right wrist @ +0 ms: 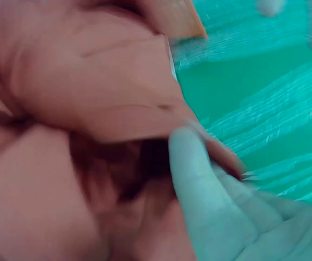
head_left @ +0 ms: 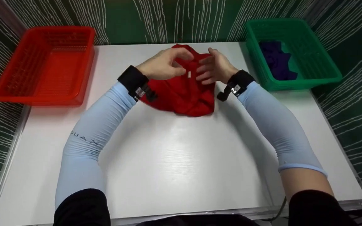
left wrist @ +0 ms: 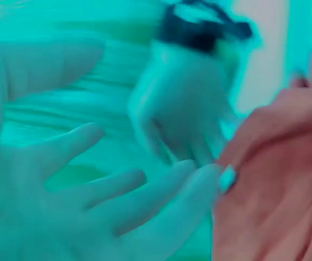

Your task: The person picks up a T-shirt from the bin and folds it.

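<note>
Plainly, the left hand (head_left: 164, 64) and right hand (head_left: 217, 66) (both released, fingers loose) were at the crumpled red cloth (head_left: 189, 99).

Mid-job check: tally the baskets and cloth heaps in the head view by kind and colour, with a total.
Red basket: 1
Green basket: 1
Red cloth heap: 1
Purple cloth heap, inside the green basket: 1
Total: 4
</note>
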`<state>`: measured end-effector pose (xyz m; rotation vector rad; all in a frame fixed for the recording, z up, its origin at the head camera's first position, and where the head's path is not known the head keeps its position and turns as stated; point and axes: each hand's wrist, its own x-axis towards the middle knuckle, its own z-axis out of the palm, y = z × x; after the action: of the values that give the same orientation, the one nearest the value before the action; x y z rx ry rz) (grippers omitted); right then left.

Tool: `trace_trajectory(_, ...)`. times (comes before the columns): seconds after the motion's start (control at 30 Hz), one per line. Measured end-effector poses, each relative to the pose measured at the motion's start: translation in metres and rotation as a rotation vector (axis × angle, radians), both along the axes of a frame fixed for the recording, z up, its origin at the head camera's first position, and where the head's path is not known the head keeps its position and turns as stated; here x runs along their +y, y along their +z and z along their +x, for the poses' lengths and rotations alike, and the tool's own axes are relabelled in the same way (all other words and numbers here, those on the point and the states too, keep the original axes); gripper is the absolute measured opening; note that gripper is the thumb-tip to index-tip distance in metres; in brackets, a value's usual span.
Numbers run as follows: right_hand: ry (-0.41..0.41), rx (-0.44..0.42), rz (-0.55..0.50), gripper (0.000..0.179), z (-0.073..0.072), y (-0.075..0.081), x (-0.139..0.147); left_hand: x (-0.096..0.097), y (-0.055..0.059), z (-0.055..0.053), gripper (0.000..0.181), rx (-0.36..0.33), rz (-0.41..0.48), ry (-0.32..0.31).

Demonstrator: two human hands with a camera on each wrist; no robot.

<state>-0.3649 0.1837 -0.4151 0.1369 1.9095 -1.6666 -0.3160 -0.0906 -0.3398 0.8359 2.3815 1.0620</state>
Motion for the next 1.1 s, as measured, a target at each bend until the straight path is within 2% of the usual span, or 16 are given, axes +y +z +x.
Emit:
trace_trajectory(0.07,0.033,-0.037,0.074,0.073,-0.001,-0.006,0.006,-0.01,-0.018,-0.007,0.049,0.095,-0.132,0.114)
trace_trajectory(0.13,0.11,-0.033,0.174,0.071,0.003,-0.016,0.007,-0.024,-0.04,-0.015,0.05,0.128,-0.272,0.211)
trace_trajectory(0.2,0.146,0.004,0.257,0.065,0.007,-0.026,0.005,-0.035,-0.058,-0.02,0.06,0.091,-0.411,0.275)
trace_trajectory(0.27,0.157,0.056,0.322,0.06,0.01,-0.032,0.0,-0.043,-0.073,-0.023,0.074,0.035,-0.483,0.319)
trace_trajectory(0.33,0.143,0.114,0.372,0.058,0.012,-0.035,-0.009,-0.045,-0.082,-0.023,0.086,-0.035,-0.486,0.336)
trace_trajectory(0.43,0.148,0.192,0.461,0.053,0.013,-0.037,-0.025,-0.043,-0.089,-0.019,0.096,-0.153,-0.42,0.273)
trace_trajectory(0.53,0.172,0.292,0.557,0.041,0.012,-0.04,-0.038,-0.037,-0.095,-0.016,0.088,-0.293,-0.286,0.185)
trace_trajectory(0.6,0.183,0.37,0.58,0.03,0.011,-0.042,-0.043,-0.035,-0.099,-0.014,0.075,-0.354,-0.198,0.178)
trace_trajectory(0.63,0.182,0.409,0.563,0.024,0.011,-0.043,-0.043,-0.036,-0.101,-0.013,0.067,-0.378,-0.149,0.203)
trace_trajectory(0.7,0.156,0.47,0.468,0.026,0.011,-0.041,-0.04,-0.039,-0.104,-0.012,0.055,-0.409,-0.063,0.289)
trace_trajectory(0.77,0.101,0.507,0.295,0.034,0.011,-0.034,-0.034,-0.042,-0.109,-0.01,0.047,-0.413,-0.002,0.391)
trace_trajectory(0.83,0.049,0.511,0.089,0.034,0.012,-0.022,-0.027,-0.044,-0.117,-0.01,0.044,-0.365,-0.004,0.46)
trace_trajectory(0.9,0.018,0.509,-0.101,0.03,0.015,-0.006,-0.023,-0.043,-0.128,-0.013,0.05,-0.259,-0.096,0.479)
trace_trajectory(1.0,0.022,0.482,-0.3,0.028,0.021,0.017,-0.023,-0.034,-0.156,-0.031,0.062,-0.045,-0.312,0.456)
trace_trajectory(1.03,0.029,0.472,-0.346,0.028,0.023,0.023,-0.024,-0.031,-0.167,-0.041,0.063,-0.016,-0.355,0.447)
trace_trajectory(1.1,0.027,0.447,-0.428,0.027,0.026,0.033,-0.029,-0.021,-0.178,-0.055,0.054,-0.026,-0.361,0.496)
